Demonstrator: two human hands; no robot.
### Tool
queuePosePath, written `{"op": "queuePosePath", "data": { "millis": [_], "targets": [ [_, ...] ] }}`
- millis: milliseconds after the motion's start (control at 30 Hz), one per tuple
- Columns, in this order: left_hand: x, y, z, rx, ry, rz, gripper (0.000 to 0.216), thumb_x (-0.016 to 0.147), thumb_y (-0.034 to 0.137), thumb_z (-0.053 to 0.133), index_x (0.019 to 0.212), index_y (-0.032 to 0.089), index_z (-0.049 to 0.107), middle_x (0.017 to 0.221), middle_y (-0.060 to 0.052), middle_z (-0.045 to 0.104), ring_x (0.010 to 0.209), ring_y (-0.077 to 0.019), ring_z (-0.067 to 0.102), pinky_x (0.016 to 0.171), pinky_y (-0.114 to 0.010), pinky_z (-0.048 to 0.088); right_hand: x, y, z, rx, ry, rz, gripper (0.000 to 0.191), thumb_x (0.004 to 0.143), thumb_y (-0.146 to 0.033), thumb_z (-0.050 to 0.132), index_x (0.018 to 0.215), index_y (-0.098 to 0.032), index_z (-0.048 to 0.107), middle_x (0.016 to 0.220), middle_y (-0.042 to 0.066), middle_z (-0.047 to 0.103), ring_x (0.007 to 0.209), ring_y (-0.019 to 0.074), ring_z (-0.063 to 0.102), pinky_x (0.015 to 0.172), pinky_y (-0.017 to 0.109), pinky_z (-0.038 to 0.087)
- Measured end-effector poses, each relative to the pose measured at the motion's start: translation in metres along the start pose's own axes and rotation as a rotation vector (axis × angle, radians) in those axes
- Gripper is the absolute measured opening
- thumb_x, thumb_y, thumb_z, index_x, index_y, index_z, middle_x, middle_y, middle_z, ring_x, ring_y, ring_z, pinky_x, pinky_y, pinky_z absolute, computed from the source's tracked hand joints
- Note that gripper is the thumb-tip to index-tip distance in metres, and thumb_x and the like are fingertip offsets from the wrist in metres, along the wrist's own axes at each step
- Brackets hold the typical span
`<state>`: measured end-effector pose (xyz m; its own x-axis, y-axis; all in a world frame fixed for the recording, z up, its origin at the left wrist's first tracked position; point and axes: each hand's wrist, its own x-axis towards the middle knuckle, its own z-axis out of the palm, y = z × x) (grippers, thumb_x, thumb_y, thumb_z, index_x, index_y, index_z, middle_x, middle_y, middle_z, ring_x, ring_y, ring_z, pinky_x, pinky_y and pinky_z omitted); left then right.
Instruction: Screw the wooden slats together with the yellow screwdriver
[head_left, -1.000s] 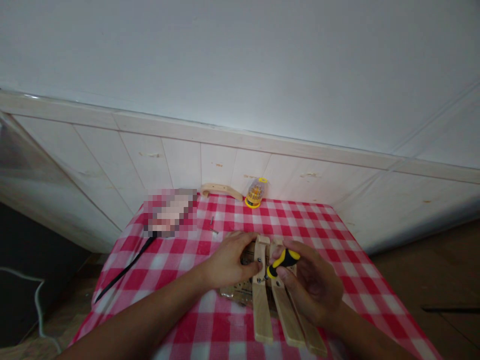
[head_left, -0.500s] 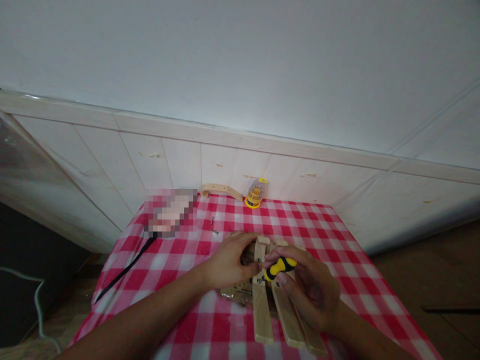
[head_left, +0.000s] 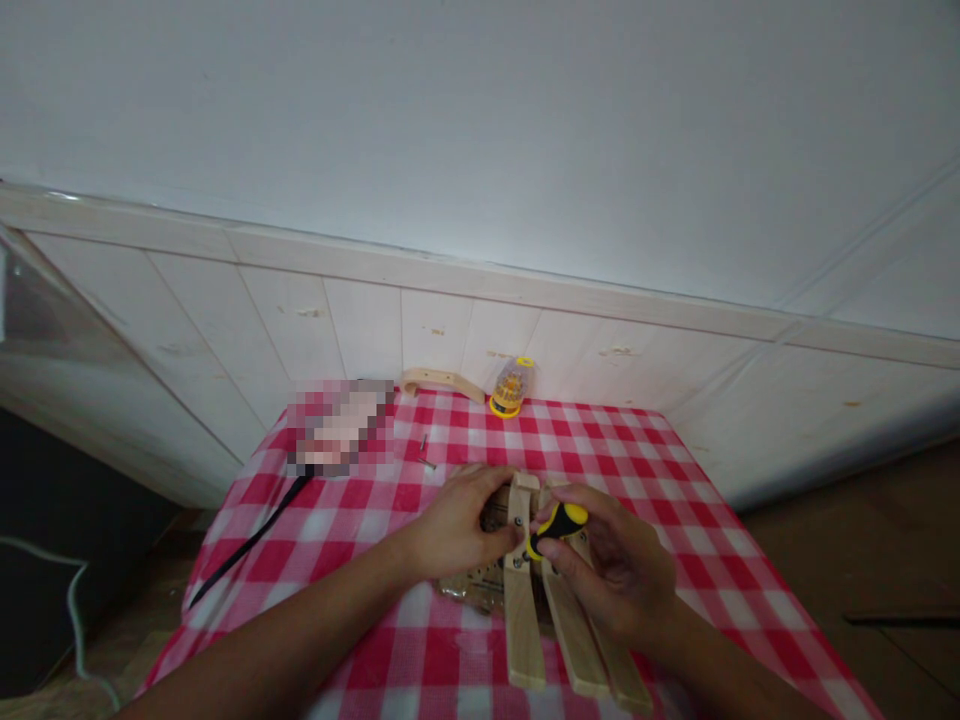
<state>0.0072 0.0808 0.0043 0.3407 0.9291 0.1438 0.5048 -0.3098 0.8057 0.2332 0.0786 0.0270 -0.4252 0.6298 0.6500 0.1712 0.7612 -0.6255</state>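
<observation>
A short yellow-and-black screwdriver (head_left: 564, 522) is pinched in my right hand (head_left: 626, 570), tilted with its lower end at the left wooden piece (head_left: 524, 630), close to dark screw heads. My left hand (head_left: 461, 522) steadies that pale wooden piece, thumb pressed on its near side and fingers curled round the far end. Beside it lie more wooden pieces (head_left: 577, 640), partly covered by my right hand. Under them sits a flat brown item in clear plastic wrap (head_left: 472, 592). The screwdriver's tip is hidden.
At the back of the red-and-white checked tablecloth (head_left: 630, 440) stand a curved wooden piece (head_left: 442, 380) and a clear bit case with a yellow base (head_left: 511, 388). Loose screws (head_left: 427, 461) lie nearby. A blurred-out item with a black strap (head_left: 259, 535) rests at left. The wall closes off the back.
My right hand has turned the screwdriver, so its handle stands more upright and slightly higher. My left hand and the wooden pieces have stayed nearly still.
</observation>
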Motion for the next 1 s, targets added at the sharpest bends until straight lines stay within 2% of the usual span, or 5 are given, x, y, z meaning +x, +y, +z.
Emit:
{"op": "queuePosePath", "data": {
  "millis": [500,700,833,900,1000],
  "targets": [
    [0.001,-0.002,0.000,-0.004,-0.015,-0.010,0.054,0.081,0.031,0.078,0.133,0.019,0.068,0.128,-0.013,0.077,0.120,-0.0358,0.069,0.111,-0.054,0.049,-0.002,0.002,0.002,-0.044,0.070,0.026,0.052,0.091,-0.018,0.084,0.138,-0.032,0.067,0.111,0.009,0.082,0.093,0.0277,0.083,0.079,0.038,0.071],
    [0.000,-0.001,0.000,-0.009,-0.006,-0.004,0.052,0.081,0.031,0.078,0.131,0.018,0.069,0.128,-0.013,0.077,0.118,-0.0349,0.070,0.108,-0.052,0.050,0.002,0.001,0.003,0.051,0.061,0.027,0.050,0.096,-0.015,0.078,0.141,-0.031,0.066,0.110,0.009,0.082,0.094,0.0265,0.083,0.081,0.038,0.071],
    [0.000,0.001,-0.002,-0.013,-0.005,0.004,0.049,0.083,0.030,0.076,0.130,0.018,0.069,0.127,-0.013,0.077,0.117,-0.0337,0.070,0.105,-0.049,0.052,0.009,0.003,0.005,0.057,0.174,0.049,0.045,0.101,-0.018,0.074,0.143,-0.030,0.066,0.105,0.007,0.082,0.089,0.0226,0.083,0.078,0.033,0.072],
    [-0.001,0.002,-0.003,-0.013,-0.009,-0.006,0.051,0.082,0.029,0.076,0.131,0.019,0.068,0.128,-0.013,0.077,0.119,-0.0339,0.070,0.106,-0.049,0.052,0.011,0.005,0.006,0.051,0.203,0.061,0.044,0.102,-0.018,0.072,0.144,-0.030,0.066,0.108,0.007,0.082,0.092,0.0223,0.084,0.081,0.034,0.073],
    [-0.001,0.002,-0.003,-0.010,-0.018,-0.012,0.051,0.082,0.028,0.076,0.131,0.019,0.068,0.128,-0.013,0.077,0.121,-0.0347,0.069,0.108,-0.050,0.051,0.010,0.005,0.005,0.050,0.165,0.101,0.047,0.102,-0.014,0.072,0.145,-0.031,0.065,0.115,0.007,0.082,0.100,0.0231,0.084,0.089,0.036,0.073]
  ]
}}
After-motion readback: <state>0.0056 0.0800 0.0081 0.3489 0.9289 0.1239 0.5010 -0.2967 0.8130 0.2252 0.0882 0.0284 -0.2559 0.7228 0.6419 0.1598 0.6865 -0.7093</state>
